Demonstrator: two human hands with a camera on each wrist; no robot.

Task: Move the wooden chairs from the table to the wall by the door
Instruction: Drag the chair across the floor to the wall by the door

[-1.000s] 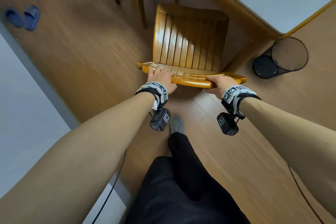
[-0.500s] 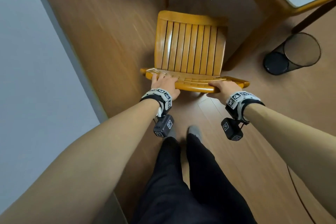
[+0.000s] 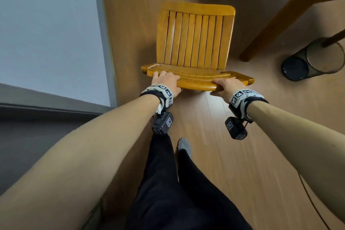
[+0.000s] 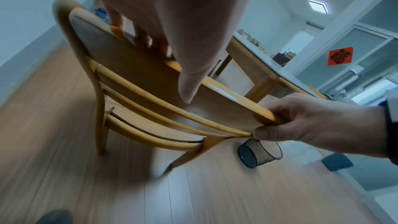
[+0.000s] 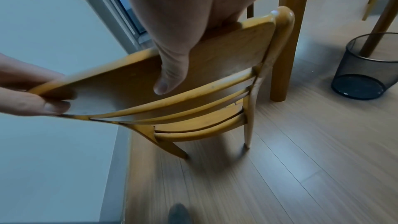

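Head view: my left hand (image 3: 165,80) and right hand (image 3: 226,85) were both clamped on the top rail of the wooden chair (image 3: 195,41), fingers curled over it, thumbs behind. The chair stood on the floor (image 3: 242,155) directly ahead of me, rail running left to right, both hands equally near. The wall (image 3: 46,30) lay just to its left, the surface's leg (image 3: 276,24) to its right. Compared with a second earlier, the chair had cleared the table and the wall was closer.
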